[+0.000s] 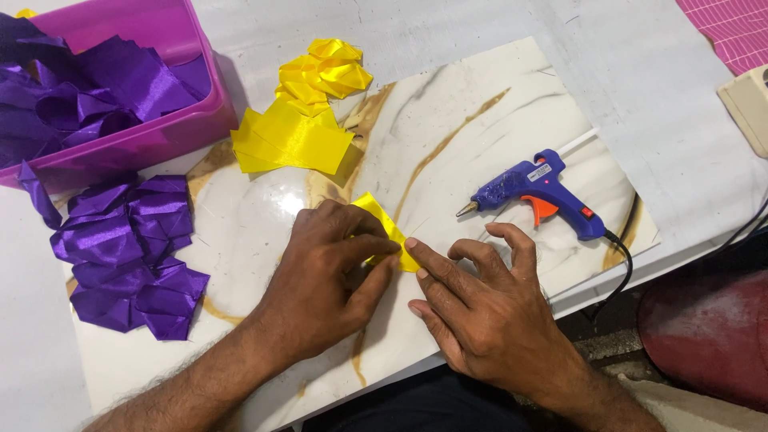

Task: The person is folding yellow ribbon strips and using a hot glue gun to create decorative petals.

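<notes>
- Near the middle of the marbled board [496, 120], my left hand [328, 272] pinches a folded yellow satin piece [384, 224] between thumb and fingers; my right hand [480, 308] lies just beside it, forefinger pressing the fold's right end
- I judge the satin light, limp and slippery, so I would hold it at the creased edge, flat against the board
- Right of my hands lies a blue glue gun [536, 192]; left, purple folded pieces [128, 248]; far, more yellow pieces [304, 112]

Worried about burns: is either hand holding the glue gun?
No, the glue gun lies alone on the board while both hands press a yellow ribbon piece.
</notes>
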